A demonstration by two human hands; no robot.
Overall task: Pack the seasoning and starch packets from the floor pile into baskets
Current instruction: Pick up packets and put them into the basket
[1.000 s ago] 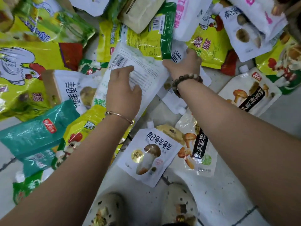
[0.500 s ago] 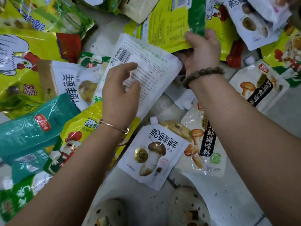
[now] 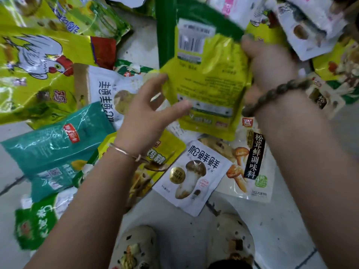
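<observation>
From the head camera: the person is holding a yellow packet (image 3: 209,80) up over the floor (image 3: 272,230) pile, barcode side up. The right hand (image 3: 270,63) is gripping the yellow packet's right edge, fingers curled round it, a beaded bracelet (image 3: 275,94) on the wrist. The left hand (image 3: 147,113) is reaching at the yellow packet's lower left corner with fingers spread wide, thumb lying across its face, not closed on it. A white mushroom packet (image 3: 194,175) is lying just below the yellow packet, a teal packet (image 3: 54,144) well to its lower left, and a chicken packet (image 3: 38,65) to its left.
</observation>
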